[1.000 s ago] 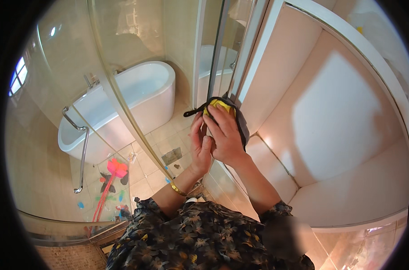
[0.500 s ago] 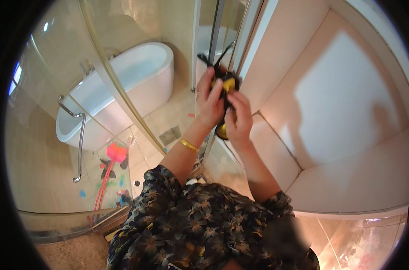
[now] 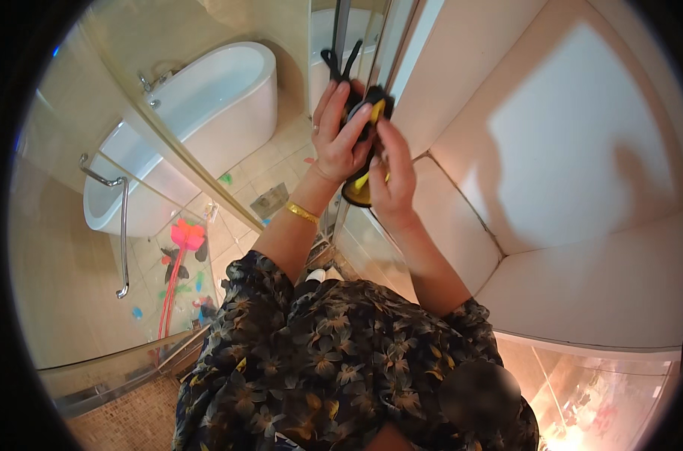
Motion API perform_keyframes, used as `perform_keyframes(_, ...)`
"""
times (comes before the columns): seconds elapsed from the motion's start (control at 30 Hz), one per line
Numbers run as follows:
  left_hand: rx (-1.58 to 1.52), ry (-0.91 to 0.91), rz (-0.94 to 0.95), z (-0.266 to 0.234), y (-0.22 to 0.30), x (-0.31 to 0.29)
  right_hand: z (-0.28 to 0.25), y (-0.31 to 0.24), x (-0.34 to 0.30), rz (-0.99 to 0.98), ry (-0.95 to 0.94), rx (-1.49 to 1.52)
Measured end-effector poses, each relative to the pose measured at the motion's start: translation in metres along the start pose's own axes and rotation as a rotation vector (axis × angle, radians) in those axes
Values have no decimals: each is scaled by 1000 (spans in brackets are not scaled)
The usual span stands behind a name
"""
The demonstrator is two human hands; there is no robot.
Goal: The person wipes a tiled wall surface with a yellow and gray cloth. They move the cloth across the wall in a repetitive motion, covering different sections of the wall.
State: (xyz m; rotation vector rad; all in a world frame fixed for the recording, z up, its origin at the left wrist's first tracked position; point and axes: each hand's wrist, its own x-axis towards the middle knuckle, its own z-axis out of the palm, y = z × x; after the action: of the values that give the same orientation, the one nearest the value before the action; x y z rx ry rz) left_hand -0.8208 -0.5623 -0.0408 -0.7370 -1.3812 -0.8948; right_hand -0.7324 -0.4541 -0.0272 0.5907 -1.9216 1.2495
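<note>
In front of me, both hands work on a black-and-yellow item (image 3: 360, 192) with thin black loops at its top; its exact kind I cannot make out. My left hand (image 3: 338, 139), with a gold bracelet at the wrist, is wrapped round its upper part. The thumb of that hand lies across the front, beside a yellow patch. My right hand (image 3: 395, 177) is closed at the item's right side, fingers bent against it. Below the hands hangs its rounded lower end, yellow inside a black edge. The fingers hide much of its middle.
A white bathtub (image 3: 206, 120) stands at the far left behind a glass shower door with a chrome handle (image 3: 123, 225). A pink flower-shaped thing (image 3: 187, 236) and colored spots show near the door. White cabinet panels (image 3: 582, 293) fill the right; a dark drain (image 3: 270, 200) is in the floor.
Both hands and the black-and-yellow item have shifted slightly up and left in the picture. The right fingers have moved along the item's side. The whole view has tilted a little.
</note>
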Motion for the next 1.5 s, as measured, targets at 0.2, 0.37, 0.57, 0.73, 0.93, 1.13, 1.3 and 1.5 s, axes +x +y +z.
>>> perform_keyframes(0.2,50,-78,1,-7,8,-54,2,20,-32,-74,-66,-78)
perform_keyframes(0.37,60,-120,-34,-5,10,-23,-5,4,-6,-101,-70,-77)
perform_keyframes(0.57,70,-132,-36,-11,-3,-102,6,39,-62,85,-95,-49)
perform_keyframes(0.73,29,-332,-127,-32,10,-142,0,49,-74,145,-205,-92)
perform_keyframes(0.93,18,-295,-133,-21,10,-81,-10,23,-33,136,-145,-136)
perform_keyframes(1.13,113,-162,-21,-13,5,-119,-8,35,-61,96,-200,-79)
perform_keyframes(1.3,109,-387,-188,-28,12,-142,-4,44,-74,106,-282,-89)
perform_keyframes(1.5,130,-291,-217,-22,10,-135,-4,39,-64,128,-270,-104)
